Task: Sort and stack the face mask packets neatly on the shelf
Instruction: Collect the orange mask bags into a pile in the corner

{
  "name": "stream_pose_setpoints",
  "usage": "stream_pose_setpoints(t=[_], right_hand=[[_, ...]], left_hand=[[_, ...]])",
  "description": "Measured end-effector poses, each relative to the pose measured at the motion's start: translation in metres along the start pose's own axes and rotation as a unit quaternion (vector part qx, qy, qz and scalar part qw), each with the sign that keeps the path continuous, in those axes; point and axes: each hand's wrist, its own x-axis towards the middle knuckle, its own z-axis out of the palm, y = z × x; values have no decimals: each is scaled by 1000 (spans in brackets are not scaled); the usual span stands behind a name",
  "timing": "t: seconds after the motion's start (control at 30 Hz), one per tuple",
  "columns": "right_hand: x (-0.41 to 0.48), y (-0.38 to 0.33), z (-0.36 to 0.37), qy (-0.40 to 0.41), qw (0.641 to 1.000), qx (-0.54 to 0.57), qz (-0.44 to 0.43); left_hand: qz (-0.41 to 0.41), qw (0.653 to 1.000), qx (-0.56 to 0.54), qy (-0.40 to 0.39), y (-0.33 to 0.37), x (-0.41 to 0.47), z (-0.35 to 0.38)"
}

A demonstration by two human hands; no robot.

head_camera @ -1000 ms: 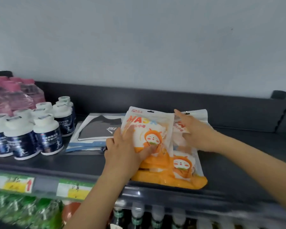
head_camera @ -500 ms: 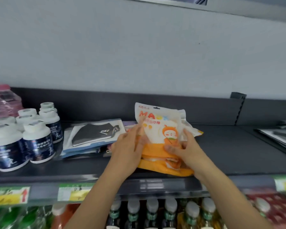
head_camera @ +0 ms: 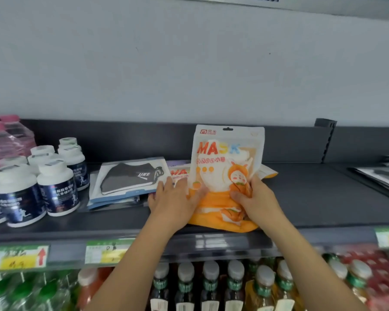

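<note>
A dark grey metal shelf (head_camera: 312, 198) runs across the middle of the frame under a pale grey wall. Below it, along the bottom edge, stands a row of grey-capped drink bottles (head_camera: 211, 283). At the left of the shelf is a cluster of dark blue plastic jars with white lids (head_camera: 56, 187), with pink-capped clear bottles (head_camera: 7, 140) behind them in the far left. Just right of the jars lies a flat clear packet holding a black cloth mask (head_camera: 130, 176), on top of other flat packets. In the centre, a white and orange plastic face mask packet printed MASK (head_camera: 225, 158) stands tilted up, its lower end resting on a low pile of like orange packets (head_camera: 222, 221) at the shelf's front edge. The right hand (head_camera: 258, 198) grips this packet at its lower right corner, fingers (head_camera: 238, 195) curled onto its front. The left hand (head_camera: 173, 203) lies flat against the packet's lower left side, fingers (head_camera: 164, 187) straight and pointing to the back, thumb touching the packet. Green and yellow price labels (head_camera: 108, 252) sit on the shelf's front rail.
</note>
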Motion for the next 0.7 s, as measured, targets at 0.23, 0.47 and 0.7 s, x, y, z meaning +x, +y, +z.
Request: stream_pose_setpoints(t=[0.23, 0.47, 0.7], right_hand=[[6, -1, 2, -76, 997, 4, 12], [0, -3, -4, -76, 986, 149, 22], [-12, -12, -16, 3, 956, 292, 10]], left_hand=[[27, 999, 26, -23, 0, 0, -3], [80, 996, -33, 25, -7, 7, 3], [103, 964, -185, 160, 0, -4, -9]])
